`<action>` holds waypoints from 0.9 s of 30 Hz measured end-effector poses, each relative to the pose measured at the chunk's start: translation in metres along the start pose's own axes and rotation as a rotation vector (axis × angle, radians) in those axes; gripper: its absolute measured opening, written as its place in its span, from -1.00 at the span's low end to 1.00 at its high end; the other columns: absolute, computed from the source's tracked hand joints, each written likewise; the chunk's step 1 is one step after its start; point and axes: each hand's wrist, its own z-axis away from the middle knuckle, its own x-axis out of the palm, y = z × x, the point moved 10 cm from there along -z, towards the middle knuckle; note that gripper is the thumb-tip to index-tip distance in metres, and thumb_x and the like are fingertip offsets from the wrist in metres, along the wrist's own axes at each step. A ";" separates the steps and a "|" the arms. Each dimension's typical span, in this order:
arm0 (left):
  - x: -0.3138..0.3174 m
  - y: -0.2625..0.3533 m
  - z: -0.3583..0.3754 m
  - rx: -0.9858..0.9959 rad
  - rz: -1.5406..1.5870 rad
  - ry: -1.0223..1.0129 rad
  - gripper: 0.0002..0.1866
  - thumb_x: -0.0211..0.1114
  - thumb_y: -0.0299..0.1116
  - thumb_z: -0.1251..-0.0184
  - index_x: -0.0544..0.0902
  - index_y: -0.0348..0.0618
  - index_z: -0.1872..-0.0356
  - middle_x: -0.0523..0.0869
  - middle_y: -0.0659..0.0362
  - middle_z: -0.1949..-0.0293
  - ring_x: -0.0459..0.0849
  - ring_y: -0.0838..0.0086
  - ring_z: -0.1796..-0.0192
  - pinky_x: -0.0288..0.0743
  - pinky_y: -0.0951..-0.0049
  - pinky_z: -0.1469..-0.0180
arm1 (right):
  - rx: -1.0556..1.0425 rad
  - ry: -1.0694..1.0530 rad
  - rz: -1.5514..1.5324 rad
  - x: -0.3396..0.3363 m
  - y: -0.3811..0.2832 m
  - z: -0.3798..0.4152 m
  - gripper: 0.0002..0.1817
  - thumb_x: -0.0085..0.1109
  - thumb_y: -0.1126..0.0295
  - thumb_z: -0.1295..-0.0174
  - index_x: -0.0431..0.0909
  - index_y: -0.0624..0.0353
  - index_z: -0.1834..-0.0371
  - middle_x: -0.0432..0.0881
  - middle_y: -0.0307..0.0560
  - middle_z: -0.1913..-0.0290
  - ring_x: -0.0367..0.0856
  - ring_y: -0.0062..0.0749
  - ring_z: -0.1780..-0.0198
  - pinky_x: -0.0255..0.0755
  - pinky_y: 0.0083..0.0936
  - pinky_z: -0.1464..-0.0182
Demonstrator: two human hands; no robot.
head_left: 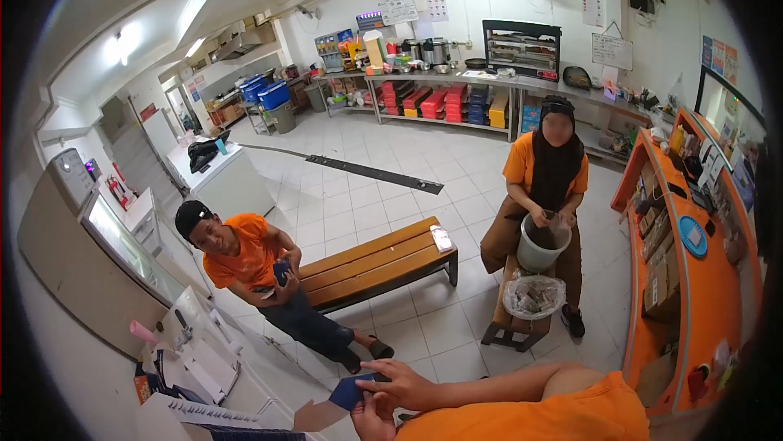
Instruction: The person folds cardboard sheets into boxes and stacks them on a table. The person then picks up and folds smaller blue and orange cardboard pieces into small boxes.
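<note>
At the bottom centre, my left hand (373,419) pinches a dark blue flat piece (347,394) by its near edge, thumb pressed on top. My right hand (405,386) reaches in from the right, its fingers closed at the upper edge of the same blue piece. Beside the blue piece lies a brownish flat surface (314,416), partly hidden. A white counter (265,398) with a spiral-bound edge on it lies left of my hands.
One person (245,249) sits on a slatted wooden bench (375,261), holding a dark blue object. Another person (548,163) sits with hands in a whitish bucket (542,253), behind a plastic-lined basin (534,297). An orange shelf counter (718,294) stands right.
</note>
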 end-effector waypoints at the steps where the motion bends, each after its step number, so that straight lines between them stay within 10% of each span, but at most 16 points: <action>1: -0.001 -0.003 -0.003 -0.009 0.022 -0.028 -0.80 0.22 -0.27 -0.63 0.67 -0.16 -0.01 0.73 0.23 0.25 0.70 0.46 0.28 0.61 0.47 0.25 | 0.081 -0.048 0.077 0.007 0.010 0.000 -0.47 0.17 0.25 -0.50 0.45 -0.41 -0.52 0.33 0.10 -0.56 0.31 0.12 -0.53 0.21 0.11 -0.48; 4: 0.013 0.008 -0.001 0.021 0.196 -0.087 -0.80 0.24 -0.35 -0.60 0.62 -0.18 -0.09 0.74 0.23 0.23 0.70 0.46 0.26 0.61 0.40 0.21 | 0.102 -0.160 0.262 0.025 0.020 0.008 -0.33 0.16 0.20 -0.51 0.21 -0.43 -0.65 0.36 0.23 -0.50 0.30 0.18 -0.53 0.24 0.14 -0.46; 10: -0.016 0.025 -0.014 0.184 -0.431 -0.055 -0.75 0.17 -0.45 -0.59 0.60 -0.31 -0.16 0.74 0.15 0.29 0.71 0.46 0.26 0.60 0.44 0.18 | 0.203 -0.564 0.019 0.035 0.036 0.031 -0.23 0.02 0.00 -0.58 -0.04 -0.03 -0.72 0.37 0.33 -0.46 0.45 0.14 -0.39 0.39 -0.08 -0.38; 12: -0.031 0.029 -0.034 0.342 -0.616 -0.111 -0.70 0.21 -0.43 -0.57 0.60 -0.34 -0.20 0.76 0.14 0.31 0.71 0.47 0.26 0.59 0.47 0.19 | 0.270 -0.589 0.049 -0.004 0.023 -0.004 -0.24 0.00 -0.03 -0.59 -0.01 0.00 -0.71 0.52 0.37 -0.32 0.63 0.09 -0.18 0.51 -0.18 -0.25; 15: 0.013 0.045 0.032 0.362 -1.039 -0.310 -0.69 0.26 -0.37 -0.53 0.63 -0.42 -0.10 0.76 0.11 0.38 0.67 0.54 0.29 0.57 0.41 0.26 | 0.624 -0.638 -0.077 -0.019 0.052 0.016 -0.40 0.09 0.04 -0.57 0.31 0.07 -0.55 0.74 0.13 0.40 0.76 -0.05 0.36 0.64 -0.21 0.10; 18: 0.014 0.041 0.035 0.440 -0.978 -0.306 -0.69 0.26 -0.38 -0.51 0.63 -0.45 -0.08 0.69 0.10 0.48 0.62 0.57 0.39 0.54 0.42 0.31 | 0.927 -0.489 -0.302 -0.019 0.089 0.044 -0.29 0.18 -0.04 -0.51 0.26 0.09 -0.58 0.75 0.15 0.31 0.79 -0.13 0.17 0.60 -0.30 -0.01; 19: -0.023 0.019 0.002 0.592 -0.983 -0.262 -0.65 0.25 -0.40 -0.50 0.61 -0.39 -0.18 0.64 0.19 0.54 0.54 0.60 0.49 0.47 0.45 0.38 | 0.886 -0.302 -0.389 -0.028 0.087 0.042 -0.52 0.27 0.18 -0.49 0.48 0.09 -0.39 0.78 0.09 0.21 0.77 -0.43 0.23 0.63 -0.45 0.14; 23: 0.007 0.040 0.032 0.454 -0.727 -0.239 -0.60 0.23 -0.46 -0.49 0.56 -0.27 -0.30 0.57 0.29 0.56 0.47 0.67 0.50 0.38 0.52 0.41 | 0.395 -0.452 -0.353 0.001 0.040 0.024 -0.60 0.33 0.14 -0.44 0.66 0.11 -0.21 0.80 0.05 0.18 0.78 -0.28 0.21 0.63 -0.37 0.10; 27: 0.017 0.044 0.051 0.443 -0.583 -0.200 -0.46 0.22 -0.58 -0.45 0.45 -0.15 -0.45 0.54 0.33 0.56 0.47 0.69 0.49 0.33 0.57 0.41 | 0.576 -0.453 -0.226 0.014 0.055 0.022 -0.58 0.39 0.07 -0.37 0.73 0.07 -0.15 0.81 0.06 0.11 0.76 -0.16 0.22 0.61 -0.34 0.06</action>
